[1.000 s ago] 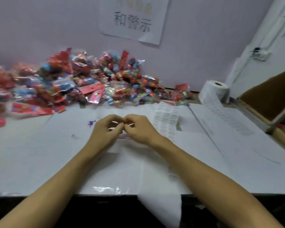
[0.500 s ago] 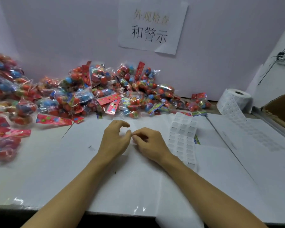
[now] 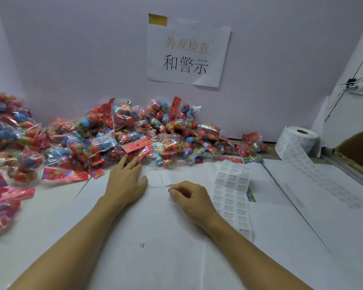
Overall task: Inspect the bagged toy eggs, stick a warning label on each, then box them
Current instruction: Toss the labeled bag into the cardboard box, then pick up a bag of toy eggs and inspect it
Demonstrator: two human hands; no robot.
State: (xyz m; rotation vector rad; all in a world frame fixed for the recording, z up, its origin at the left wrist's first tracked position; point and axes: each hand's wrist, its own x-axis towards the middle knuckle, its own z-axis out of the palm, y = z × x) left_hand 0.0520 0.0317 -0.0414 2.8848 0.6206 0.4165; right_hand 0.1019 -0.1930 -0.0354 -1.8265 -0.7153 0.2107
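Two bare forearms reach over white paper-covered worktop [image 3: 176, 258]. Right hand [image 3: 190, 198], fingers curled under, grip contents cannot be told. Left hand [image 3: 126, 181] flat, fingers straight, fingertips touching nearest clear bag in heaped pile of red-and-blue toy eggs [image 3: 117, 135] at 11 o'clock. White strip of printed warning labels [image 3: 233, 193] just beside right hand at 3 o'clock. White label roll [image 3: 298, 143] at 2 o'clock. Brown cardboard box [image 3: 358, 147] far right.

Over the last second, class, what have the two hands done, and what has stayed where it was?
The left hand left the right hand and reached forward, fingers straight, to the edge of the pile of bagged toy eggs. The right hand stayed put, fingers curled; whether it pinches a label is unclear. The label sheet and label roll are unmoved.
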